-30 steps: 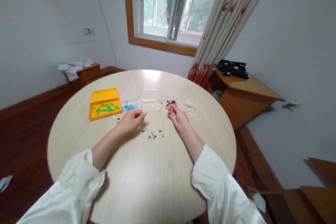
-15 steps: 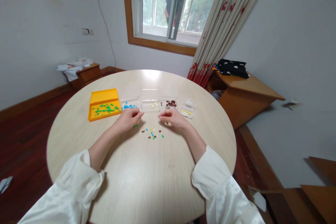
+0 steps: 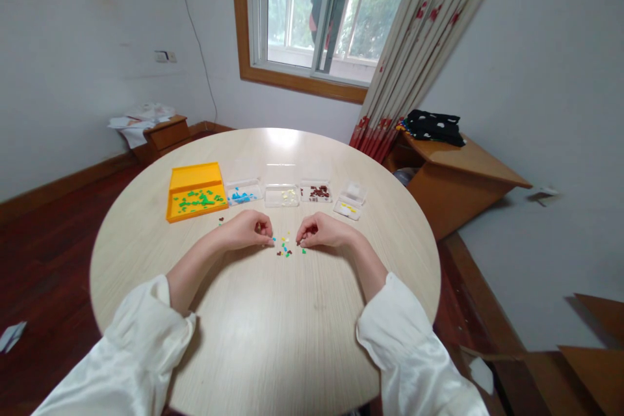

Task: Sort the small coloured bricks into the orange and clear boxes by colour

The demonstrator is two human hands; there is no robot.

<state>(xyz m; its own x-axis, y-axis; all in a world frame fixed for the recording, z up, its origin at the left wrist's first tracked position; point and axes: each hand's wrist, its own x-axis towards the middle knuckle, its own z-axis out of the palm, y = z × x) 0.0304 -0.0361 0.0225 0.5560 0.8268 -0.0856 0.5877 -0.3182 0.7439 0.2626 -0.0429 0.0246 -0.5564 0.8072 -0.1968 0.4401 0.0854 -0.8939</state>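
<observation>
Small loose pieces in green, blue, yellow and brown lie scattered on the round table between my two hands. My left hand rests at their left side, thumb and fingers pinched together beside a small blue piece; what it holds, if anything, is hidden. At the right side, my right hand pinches a small brown piece at its fingertips, low over the tabletop. A green piece lies just below those fingers. Near my left wrist sits another brown piece.
Behind my hands stand open boxes in a row: a yellow box of green pieces, a clear box of blue, a clear box of cream, a clear box of brown, and a small box of yellow. The round table has a curved edge.
Both hands have come down toward the scattered pieces, nearer to me. My right fingertips now meet the brown piece at the right, and my left hand covers the brown piece at the left.
</observation>
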